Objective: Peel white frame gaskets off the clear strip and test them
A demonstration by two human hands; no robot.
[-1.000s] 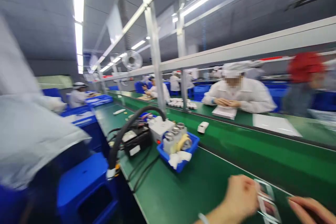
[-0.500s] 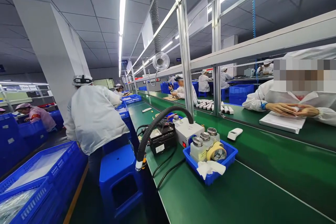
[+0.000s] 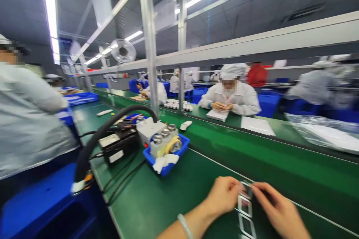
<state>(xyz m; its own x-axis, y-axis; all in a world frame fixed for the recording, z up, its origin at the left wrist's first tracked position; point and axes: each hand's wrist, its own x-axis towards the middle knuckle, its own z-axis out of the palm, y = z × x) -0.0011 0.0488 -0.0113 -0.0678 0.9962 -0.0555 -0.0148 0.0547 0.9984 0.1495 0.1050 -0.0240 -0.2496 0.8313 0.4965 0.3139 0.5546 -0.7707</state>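
My left hand and my right hand meet low over the green bench, both pinching a strip of small clear frame-shaped parts. The strip hangs down between the hands toward the picture's lower edge. A pale bracelet circles my left wrist. Both hands have their fingers pressed together on the strip's upper end.
A blue tray with metal-capped bottles, tape and a white cloth sits left of my hands, beside a black box and a black hose. A white-coated person works across the conveyor. Another person stands at left by a blue stool.
The view swung left and away from my hands half a second ago, then came back. Both hands are in sight again, holding the strip closer to the middle of the bench.
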